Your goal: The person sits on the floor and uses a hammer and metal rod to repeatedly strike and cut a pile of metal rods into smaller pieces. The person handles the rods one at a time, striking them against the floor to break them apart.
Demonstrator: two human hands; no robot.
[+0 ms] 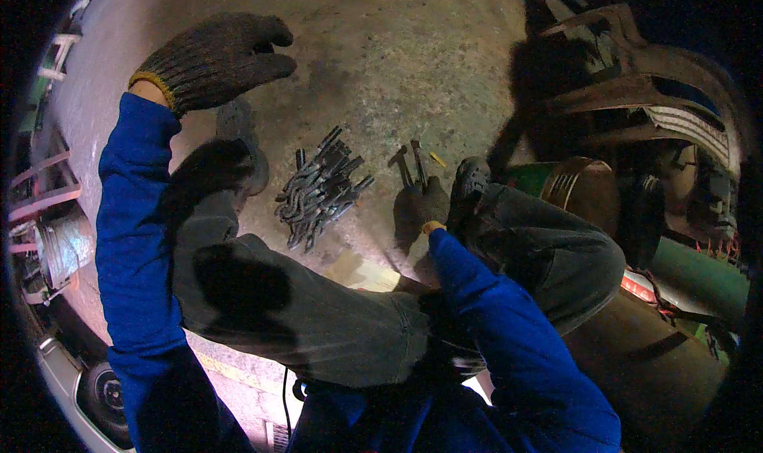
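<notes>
My left hand (226,60), in a dark knitted glove with a yellow cuff edge, is raised at the upper left. Its thumb and fingers are apart, with nothing visible between them. Low between my legs, my right hand (430,203), gloved too, is closed around a slim dark metal tool (419,159) that points away from me. Beside it falls a shadow with a hammer-like head; the tool's exact kind is unclear. Left of that hand, a pile of dark metal pieces (322,184), rod-like and some bent, lies on the concrete floor (413,63). A small yellow stick (437,159) lies just right of the tool.
My shoes (471,179) flank the pile and my right hand. At the right are a rusty cylindrical container (584,187), a curved metal frame (636,63) and a green cylinder (703,270). Leftward stand a metal bucket (63,246) and a vehicle wheel (103,389).
</notes>
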